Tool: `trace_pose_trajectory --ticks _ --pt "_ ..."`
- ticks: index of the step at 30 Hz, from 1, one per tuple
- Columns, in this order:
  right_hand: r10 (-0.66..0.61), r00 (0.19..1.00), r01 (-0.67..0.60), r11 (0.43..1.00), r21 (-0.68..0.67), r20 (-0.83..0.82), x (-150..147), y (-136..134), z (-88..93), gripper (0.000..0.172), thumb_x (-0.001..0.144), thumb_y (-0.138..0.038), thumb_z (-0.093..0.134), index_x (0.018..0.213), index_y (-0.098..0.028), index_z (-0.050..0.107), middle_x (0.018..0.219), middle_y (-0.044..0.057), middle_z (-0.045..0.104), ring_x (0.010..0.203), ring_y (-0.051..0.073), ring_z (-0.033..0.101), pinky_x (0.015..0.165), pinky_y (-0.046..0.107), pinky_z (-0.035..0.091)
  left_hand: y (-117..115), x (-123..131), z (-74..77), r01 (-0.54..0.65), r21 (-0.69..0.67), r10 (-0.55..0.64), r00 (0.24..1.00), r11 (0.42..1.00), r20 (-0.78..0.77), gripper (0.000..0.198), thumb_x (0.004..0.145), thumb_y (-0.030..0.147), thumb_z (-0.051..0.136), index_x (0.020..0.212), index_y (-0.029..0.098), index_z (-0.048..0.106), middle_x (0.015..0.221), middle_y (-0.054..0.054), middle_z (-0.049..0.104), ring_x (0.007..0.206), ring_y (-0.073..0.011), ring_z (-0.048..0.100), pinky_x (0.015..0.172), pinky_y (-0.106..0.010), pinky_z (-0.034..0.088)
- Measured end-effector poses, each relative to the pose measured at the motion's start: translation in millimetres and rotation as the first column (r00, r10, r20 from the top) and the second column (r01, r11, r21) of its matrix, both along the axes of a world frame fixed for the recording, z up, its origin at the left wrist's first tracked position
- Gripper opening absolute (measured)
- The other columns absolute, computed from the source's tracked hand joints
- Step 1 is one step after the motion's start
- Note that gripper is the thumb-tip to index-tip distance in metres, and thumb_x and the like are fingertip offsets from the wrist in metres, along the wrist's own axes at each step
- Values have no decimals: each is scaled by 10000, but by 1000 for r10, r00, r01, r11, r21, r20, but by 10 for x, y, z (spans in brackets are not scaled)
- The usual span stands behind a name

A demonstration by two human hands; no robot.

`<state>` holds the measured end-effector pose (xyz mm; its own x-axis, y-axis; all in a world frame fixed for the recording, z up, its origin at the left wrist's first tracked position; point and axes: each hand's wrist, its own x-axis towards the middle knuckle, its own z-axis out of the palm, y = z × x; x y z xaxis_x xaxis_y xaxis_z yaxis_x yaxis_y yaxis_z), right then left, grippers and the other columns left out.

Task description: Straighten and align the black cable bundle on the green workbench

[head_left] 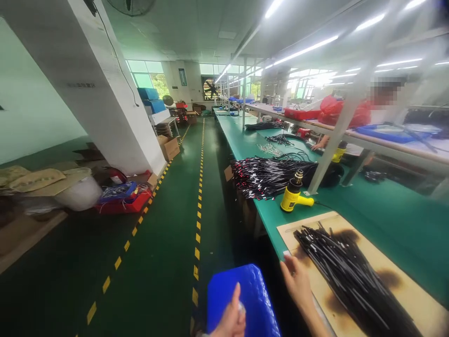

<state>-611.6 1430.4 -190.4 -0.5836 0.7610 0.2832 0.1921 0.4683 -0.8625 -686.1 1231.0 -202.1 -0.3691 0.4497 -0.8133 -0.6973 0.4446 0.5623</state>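
Note:
My left hand (231, 316) is over a blue plastic bin (217, 285) at the bottom centre, its thumb pointing up and its fingers curled round something small and pale that I cannot make out. My right hand (296, 281) rests at the near edge of a scorched tan board (326, 220), fingers apart, beside a small white piece (286, 253) at its fingertips. On the board lies a bundle of black cables (347, 271). Beyond it, a yellow heat gun (290, 196) stands with its nozzle up on the green table (393, 210).
A large pile of black cables (263, 175) overhangs the table's left edge. A metal post (329, 150) holds up a shelf with a red tray (301, 113). Across the table is a person (354, 147). On the floor at left sits a red crate (131, 205).

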Motion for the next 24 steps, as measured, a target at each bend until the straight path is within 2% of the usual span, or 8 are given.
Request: trace_pose_trajectory --ticks 3,6,8,11,15,20,22,24 --pt "-60 995 58 998 19 82 -130 172 -586 478 786 -579 442 891 -130 569 725 115 638 603 243 619 583 381 516 -234 -605 -111 -88 -39 92 988 995 121 701 790 729 67 537 181 425 393 60 258 327 -74 219 384 -199 138" --pt "-107 987 98 992 78 120 -315 324 -877 559 766 -668 409 881 -142 556 784 148 635 648 270 625 614 428 520 -361 -1168 -327 -126 -106 136 987 986 89 503 888 476 176 632 171 483 452 29 396 348 -84 323 397 -188 184" --pt "-117 982 81 970 228 149 -473 450 -1031 552 807 -665 368 893 -150 547 825 152 628 738 285 629 674 447 523 -366 -1514 -524 -158 -138 162 987 978 19 298 845 302 353 620 158 487 454 30 419 354 -73 341 396 -174 168" --pt "-128 963 -9 865 501 238 -662 626 -1246 496 893 -577 305 957 -140 531 865 147 605 800 276 618 712 435 525 -300 -1999 -831 -181 -127 177 983 975 -42 158 699 121 520 552 143 468 423 40 426 351 -48 338 384 -151 149" --pt "-222 910 -78 739 669 351 -751 683 -1346 454 919 -525 304 1010 -133 515 911 136 569 804 256 606 678 385 530 -158 -2573 -1180 -201 -127 196 979 971 -52 177 645 20 548 530 135 477 413 17 497 346 -47 395 372 -133 231" --pt "-362 846 -87 630 771 391 -815 602 -1237 439 925 -497 311 991 -118 525 896 133 566 761 246 606 645 354 517 91 -3065 -1516 -272 -151 262 962 950 -81 284 705 -5 560 509 150 427 367 30 467 358 -72 464 392 -150 344" --pt "-396 830 -103 582 807 392 -842 596 -1221 438 922 -496 327 959 -115 540 873 137 570 726 242 606 613 342 506 273 -3208 -1621 -309 -149 298 950 939 -88 251 723 -22 561 564 141 457 399 48 470 393 -76 498 429 -161 399" --pt "-412 823 -104 566 818 390 -861 603 -1233 441 918 -514 332 933 -130 551 859 134 578 697 235 606 573 331 490 564 -3362 -1704 -336 -144 326 941 931 -88 185 761 -6 561 643 122 497 489 55 505 449 -70 523 478 -174 448"
